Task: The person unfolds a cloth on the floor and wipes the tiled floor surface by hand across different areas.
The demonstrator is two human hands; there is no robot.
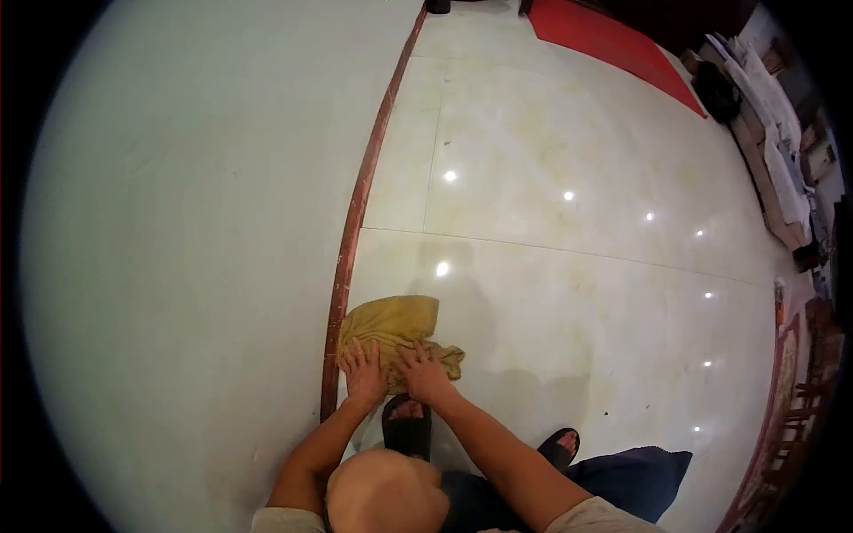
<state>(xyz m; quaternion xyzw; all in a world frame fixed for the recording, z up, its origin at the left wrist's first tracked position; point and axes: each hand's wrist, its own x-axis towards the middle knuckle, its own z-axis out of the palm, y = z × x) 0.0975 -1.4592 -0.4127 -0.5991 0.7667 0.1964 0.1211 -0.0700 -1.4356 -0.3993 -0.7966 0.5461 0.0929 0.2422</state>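
A mustard-yellow cloth (395,315) lies on the pale tiled floor, its left edge against the dark red baseboard (360,195). The upper part is spread fairly flat, while the right end is bunched into folds. My left hand (365,377) rests on the cloth's lower left, close to the baseboard, fingers stretched out and apart. Beside it, my right hand (424,373) presses on the lower middle with its fingers spread. Both palms face down, so the cloth directly beneath them is hidden.
A white wall (195,222) rises at the left. My sandalled feet, one in a black sandal (407,431), are just below the cloth. Farther off lie a red mat (613,49) and, along the right, furniture with white fabric (773,115). Ceiling lights reflect off the glossy floor (551,266).
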